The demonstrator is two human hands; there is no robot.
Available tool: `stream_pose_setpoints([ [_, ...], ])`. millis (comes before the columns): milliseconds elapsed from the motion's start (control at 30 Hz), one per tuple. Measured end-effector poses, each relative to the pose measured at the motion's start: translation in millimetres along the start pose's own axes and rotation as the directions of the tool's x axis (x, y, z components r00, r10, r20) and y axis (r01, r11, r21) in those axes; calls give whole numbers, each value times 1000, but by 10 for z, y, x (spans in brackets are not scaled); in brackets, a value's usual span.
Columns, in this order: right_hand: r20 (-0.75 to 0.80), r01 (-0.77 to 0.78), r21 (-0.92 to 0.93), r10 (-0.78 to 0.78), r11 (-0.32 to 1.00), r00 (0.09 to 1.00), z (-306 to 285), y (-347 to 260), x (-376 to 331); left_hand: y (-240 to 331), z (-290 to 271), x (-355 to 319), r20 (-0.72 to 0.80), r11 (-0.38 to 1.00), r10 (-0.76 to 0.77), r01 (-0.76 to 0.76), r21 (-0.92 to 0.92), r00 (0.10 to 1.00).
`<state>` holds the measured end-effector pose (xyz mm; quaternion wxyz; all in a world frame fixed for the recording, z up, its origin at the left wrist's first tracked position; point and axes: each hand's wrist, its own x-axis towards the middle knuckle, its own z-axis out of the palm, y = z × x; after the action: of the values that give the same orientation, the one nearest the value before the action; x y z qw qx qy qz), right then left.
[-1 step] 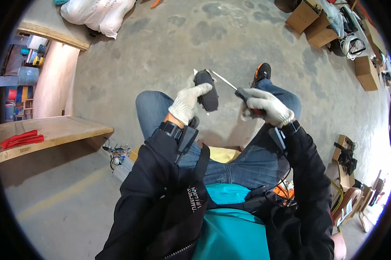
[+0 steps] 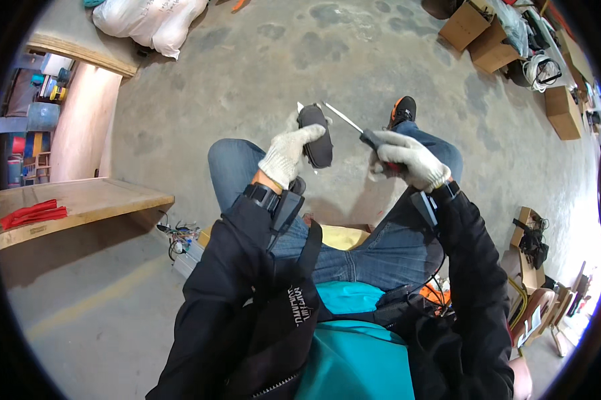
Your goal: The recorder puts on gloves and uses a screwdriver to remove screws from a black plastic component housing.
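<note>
My left hand (image 2: 288,152), in a whitish knit glove, is closed around a dark, elongated, rounded casing (image 2: 316,137). The thumb lies across its face and fingertips show at its far edge. Its exact kind is unclear. A pale pointed bit sticks out beside its far end. In my right hand (image 2: 412,159), also gloved, is a screwdriver (image 2: 372,138) with a dark and red handle. Its thin metal shaft slants up and left. The tip is near the far end of the casing, apart from it.
A low wooden bench (image 2: 87,203) with red cloth (image 2: 34,214) stands at left, near tangled wires (image 2: 180,237). A white sack (image 2: 150,23) lies far left. Cardboard boxes (image 2: 465,27) line the right side. My legs are spread over the concrete floor (image 2: 260,80).
The casing and my left hand have shifted slightly up and left. The screwdriver has also moved a little up and left, in my right hand. Both grips look the same.
</note>
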<state>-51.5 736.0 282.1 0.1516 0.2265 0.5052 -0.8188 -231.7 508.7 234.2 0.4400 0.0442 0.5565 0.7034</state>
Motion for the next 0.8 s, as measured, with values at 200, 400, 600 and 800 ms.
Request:
stream_pose_setpoints([
  [200,-76,125,32,-122,992,990,-113,76,317,231,-118,361,23,957,109,-111,267,994],
  [400,-69,29,-17,-30,999,997,-19,123,332,23,-206,351,-72,990,61,-51,135,996],
  [600,-82,77,86,-70,993,994,94,42,134,117,-58,205,8,998,38,-38,-40,999],
  [800,6,57,30,-57,998,998,95,83,-201,59,-46,164,13,998,58,-59,37,998],
])
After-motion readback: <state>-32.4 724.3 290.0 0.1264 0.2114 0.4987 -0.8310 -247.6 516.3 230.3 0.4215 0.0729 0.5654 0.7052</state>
